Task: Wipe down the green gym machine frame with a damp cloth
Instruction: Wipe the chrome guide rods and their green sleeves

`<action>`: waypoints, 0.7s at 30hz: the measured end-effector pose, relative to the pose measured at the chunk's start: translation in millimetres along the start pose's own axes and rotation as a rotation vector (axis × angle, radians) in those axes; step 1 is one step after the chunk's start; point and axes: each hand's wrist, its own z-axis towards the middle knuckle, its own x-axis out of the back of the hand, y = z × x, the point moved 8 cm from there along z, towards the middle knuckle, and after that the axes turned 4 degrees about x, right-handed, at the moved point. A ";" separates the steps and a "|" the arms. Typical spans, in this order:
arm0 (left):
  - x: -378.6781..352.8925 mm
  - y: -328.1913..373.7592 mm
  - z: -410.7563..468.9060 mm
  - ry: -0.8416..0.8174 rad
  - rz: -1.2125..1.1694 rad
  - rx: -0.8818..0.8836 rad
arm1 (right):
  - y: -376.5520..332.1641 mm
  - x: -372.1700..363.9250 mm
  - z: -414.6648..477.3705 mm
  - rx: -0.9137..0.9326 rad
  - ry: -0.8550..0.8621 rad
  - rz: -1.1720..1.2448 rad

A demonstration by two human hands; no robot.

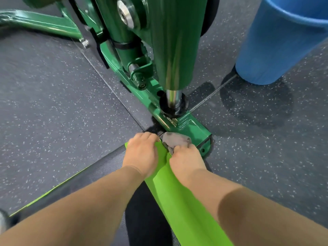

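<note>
The green gym machine frame [191, 128] runs from the top left down to the middle of the view, its base rail ending near my hands. A small grey damp cloth [174, 140] lies on the rail's near end. My right hand [186, 159] grips the cloth's near edge with curled fingers. My left hand [142, 151] rests beside it, fingers curled over the edge of a bright lime-green panel [179, 197]; its fingertips are hidden.
A blue plastic bucket [276, 45] stands on the speckled dark rubber floor [53, 107] at the upper right. A chrome rod [173, 96] enters a black collar on the rail. A dark ribbed mat [106, 167] lies under my left forearm.
</note>
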 end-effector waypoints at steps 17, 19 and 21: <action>23.0 109.5 -49.1 -0.761 -0.954 0.282 | 93.8 20.6 -134.9 -0.633 0.254 2.064; 54.8 130.2 -67.9 -0.750 -1.076 0.341 | 87.8 41.8 -170.2 -0.626 0.303 2.218; 96.5 145.9 -90.6 -0.741 -1.111 0.370 | 84.5 73.7 -213.6 -0.609 0.351 2.375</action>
